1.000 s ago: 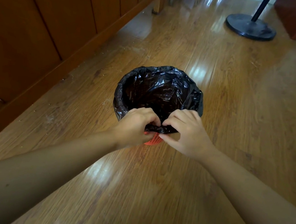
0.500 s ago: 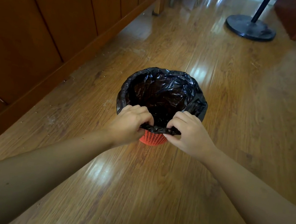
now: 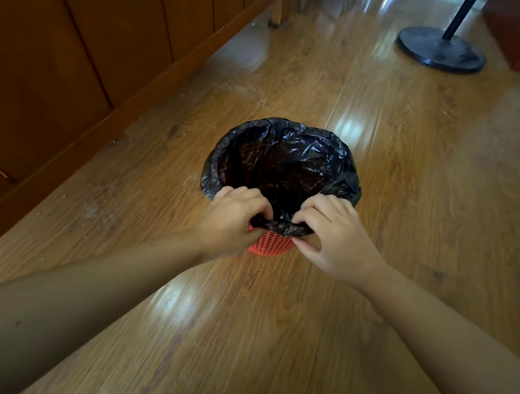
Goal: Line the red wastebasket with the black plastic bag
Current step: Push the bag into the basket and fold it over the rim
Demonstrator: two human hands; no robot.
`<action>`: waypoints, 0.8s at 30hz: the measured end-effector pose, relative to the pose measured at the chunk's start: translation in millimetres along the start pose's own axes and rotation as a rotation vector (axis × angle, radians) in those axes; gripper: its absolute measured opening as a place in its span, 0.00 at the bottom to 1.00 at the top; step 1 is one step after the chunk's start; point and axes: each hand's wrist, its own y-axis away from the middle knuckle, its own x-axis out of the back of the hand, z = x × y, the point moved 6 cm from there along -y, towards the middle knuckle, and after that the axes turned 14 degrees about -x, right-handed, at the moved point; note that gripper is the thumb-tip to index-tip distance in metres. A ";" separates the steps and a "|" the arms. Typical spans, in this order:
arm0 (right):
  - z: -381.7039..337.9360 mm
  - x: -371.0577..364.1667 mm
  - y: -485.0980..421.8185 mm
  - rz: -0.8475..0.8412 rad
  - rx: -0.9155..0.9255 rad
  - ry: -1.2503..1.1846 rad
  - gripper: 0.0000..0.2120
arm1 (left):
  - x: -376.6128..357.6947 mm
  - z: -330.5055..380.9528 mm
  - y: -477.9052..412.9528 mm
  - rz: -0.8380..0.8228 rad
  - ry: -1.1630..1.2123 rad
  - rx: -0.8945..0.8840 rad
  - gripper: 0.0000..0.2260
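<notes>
The red wastebasket [image 3: 270, 244] stands on the wooden floor, only a patch of its mesh wall showing near me. The black plastic bag [image 3: 290, 161] sits inside it, its mouth folded outward over the rim all round. My left hand [image 3: 232, 219] and my right hand [image 3: 333, 236] both pinch the rolled bag edge at the near rim, side by side, a short strip of bag stretched between them. The basket's bottom is hidden by the bag.
A wooden panelled wall with a baseboard [image 3: 153, 90] runs along the left. A round black stand base with a pole [image 3: 442, 49] sits at the far right. Chair legs [image 3: 281, 11] stand at the back. Crumbs lie on the floor left of the basket.
My hands have drawn slightly apart along the near rim, rolling the bag edge down. More of the red mesh shows below the bag than a second ago.
</notes>
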 end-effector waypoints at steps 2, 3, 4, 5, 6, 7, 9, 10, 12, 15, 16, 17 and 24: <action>5.0 3.9 1.0 0.010 -0.008 -0.029 0.08 | 2.6 -4.3 0.3 0.014 -0.004 0.011 0.06; 5.9 5.7 0.7 0.017 -0.009 -0.052 0.07 | 3.8 -6.3 0.1 0.020 -0.007 0.013 0.06; 5.9 7.0 -0.1 0.023 -0.004 -0.072 0.05 | 4.6 -8.2 -0.2 0.021 -0.010 0.014 0.06; 5.2 7.8 -1.3 0.026 0.003 -0.087 0.04 | 5.0 -9.7 -0.2 0.018 -0.015 0.012 0.07; 4.2 7.8 -2.2 0.024 0.008 -0.097 0.03 | 5.1 -11.1 0.1 0.014 -0.022 0.009 0.07; 3.1 7.2 -2.8 0.017 0.013 -0.104 0.03 | 4.8 -12.3 0.9 0.010 -0.028 0.005 0.07; 0.9 4.5 -1.8 -0.007 0.028 -0.102 0.04 | 3.6 -14.8 3.6 0.000 -0.029 0.004 0.08; -0.2 2.9 -0.6 -0.019 0.038 -0.094 0.04 | 3.1 -16.0 5.4 -0.002 -0.023 0.006 0.08; -1.1 1.2 1.4 -0.033 0.047 -0.083 0.04 | 3.6 -16.8 7.1 -0.003 -0.010 0.006 0.08; 0.3 0.7 1.7 -0.040 0.042 -0.081 0.03 | 4.3 -13.9 5.9 -0.023 -0.020 -0.006 0.11; 1.0 0.2 1.9 -0.045 0.040 -0.074 0.03 | 4.0 -11.5 4.7 -0.028 -0.022 -0.008 0.13; 1.4 -0.5 2.6 -0.050 0.039 -0.063 0.03 | 3.8 -8.7 3.4 -0.023 -0.017 -0.007 0.14; -1.9 -1.0 8.5 -0.010 0.067 -0.003 0.06 | -0.5 9.8 -5.0 0.012 0.006 -0.046 0.13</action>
